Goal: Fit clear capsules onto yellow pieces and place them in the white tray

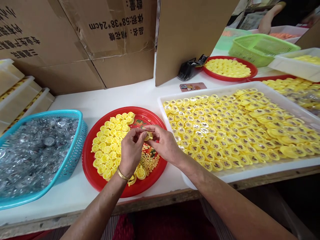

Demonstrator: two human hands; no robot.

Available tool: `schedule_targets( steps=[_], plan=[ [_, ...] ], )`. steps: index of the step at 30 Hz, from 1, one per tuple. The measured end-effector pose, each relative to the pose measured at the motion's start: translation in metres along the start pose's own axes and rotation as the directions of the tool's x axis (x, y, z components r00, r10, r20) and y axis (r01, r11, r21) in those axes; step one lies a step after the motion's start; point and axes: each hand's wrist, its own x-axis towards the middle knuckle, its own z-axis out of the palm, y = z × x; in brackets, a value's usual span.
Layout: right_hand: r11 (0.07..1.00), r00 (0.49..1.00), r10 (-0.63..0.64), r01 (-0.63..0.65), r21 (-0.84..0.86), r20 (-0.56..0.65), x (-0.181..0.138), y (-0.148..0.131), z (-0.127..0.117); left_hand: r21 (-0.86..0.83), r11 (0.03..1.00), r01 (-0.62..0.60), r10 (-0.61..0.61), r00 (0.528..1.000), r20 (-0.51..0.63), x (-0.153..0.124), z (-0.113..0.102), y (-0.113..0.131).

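One left hand (131, 150) and one right hand (166, 143) meet at the center of the frame, the fingertips of both pinching a small yellow piece (148, 136). It sits between them, just over a round red tray (88, 163). A gold-colored bracelet (121, 174) circles the left wrist. On the tray, yellow cup-shaped pieces (106, 156) crowd the left side, and small pale bits (151, 163) lie loose at the right, close beneath the right hand. A blue basket (73, 156) of clear plastic items (37, 150) stands at the left of the frame. At the right, a large white tray (210, 91) holds rows of yellow pieces with dark centers (212, 130). All rest on a white surface (75, 200); printed cardboard (75, 56) rises behind, upper left.
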Motion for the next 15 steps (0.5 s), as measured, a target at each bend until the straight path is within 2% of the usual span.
schedule_targets(
  steps=[6,9,13,15],
  plan=[
    [0.988,0.993,0.047,-0.062,0.139,0.107,-0.0012,-0.0043,-0.0047,0.093,0.994,-0.06,0.058,0.998,0.028,0.0031,-0.0021,-0.0045],
    [0.972,0.993,0.088,-0.104,0.211,0.08,0.0008,-0.0041,-0.006,0.099,0.992,-0.082,0.079,0.996,0.034,0.0061,-0.0039,-0.0056],
    [0.972,0.995,0.1,-0.104,0.213,0.028,0.0028,-0.0005,-0.0052,0.196,0.981,0.012,-0.043,0.987,0.152,0.0077,-0.0052,-0.0079],
    [0.973,0.996,0.089,-0.09,0.212,0.014,0.0026,0.0016,-0.0048,0.292,0.956,0.005,-0.066,0.978,0.2,0.0073,-0.0042,-0.0086]
  ],
)
